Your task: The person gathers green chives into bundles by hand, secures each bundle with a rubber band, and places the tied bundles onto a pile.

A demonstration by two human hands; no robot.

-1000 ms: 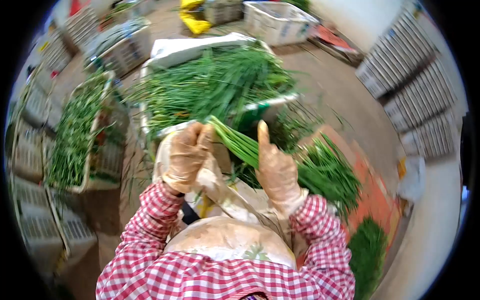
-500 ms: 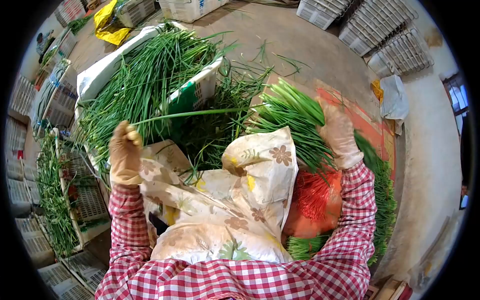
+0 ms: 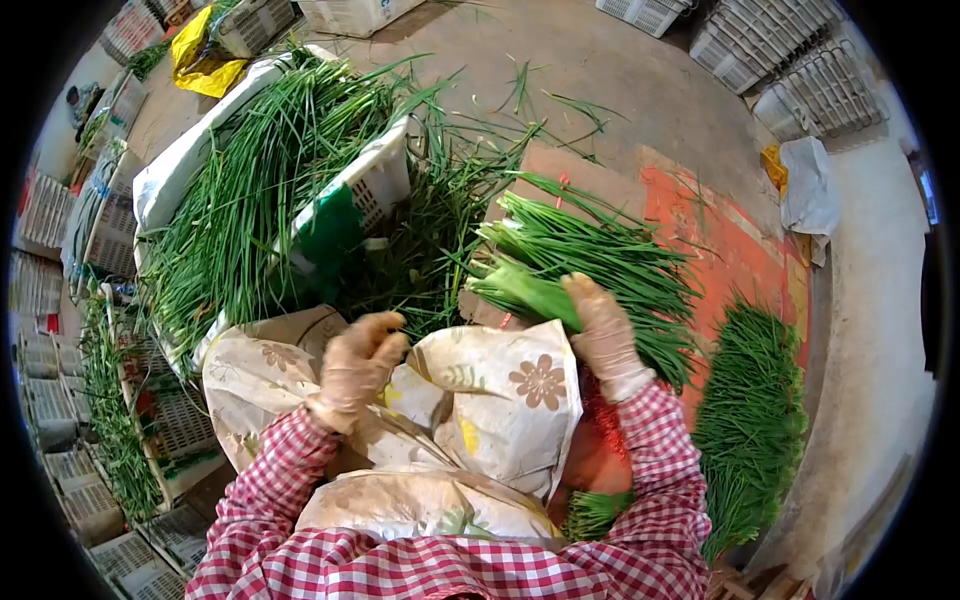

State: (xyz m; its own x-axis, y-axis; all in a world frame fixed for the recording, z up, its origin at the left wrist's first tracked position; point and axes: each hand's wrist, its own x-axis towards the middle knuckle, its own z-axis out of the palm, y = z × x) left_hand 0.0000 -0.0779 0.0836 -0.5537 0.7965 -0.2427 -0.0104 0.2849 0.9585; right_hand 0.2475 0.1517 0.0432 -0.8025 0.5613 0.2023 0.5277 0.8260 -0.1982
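Wears a red-and-white checked shirt and, over the lap, a pale flowered apron. Has a small bundle of greens tucked between the apron and the right sleeve, with red ties just ahead of it, partly hidden by the same sleeve.

Holds the left hand, thinly gloved, above the apron, fingers curled and thumb a little apart; cannot tell whether gripping anything. Grips a small bunch of greens with the right hand, also gloved, pale stem ends pointing left. Has this bunch over the left end of a larger pile, touching or just above; cannot tell which.

Has that pile lying across the join of a brown cardboard and an orange-red sheet, and a second pile along the sheet's right edge. To the left, has a narrow crate with greens inside.

Faces loose greens on the floor, beside a white crate heaped with long leaves spilling over its near edge. Farther off, faces a white bag, a yellow bag past the crate's far left corner, and stacked crates.
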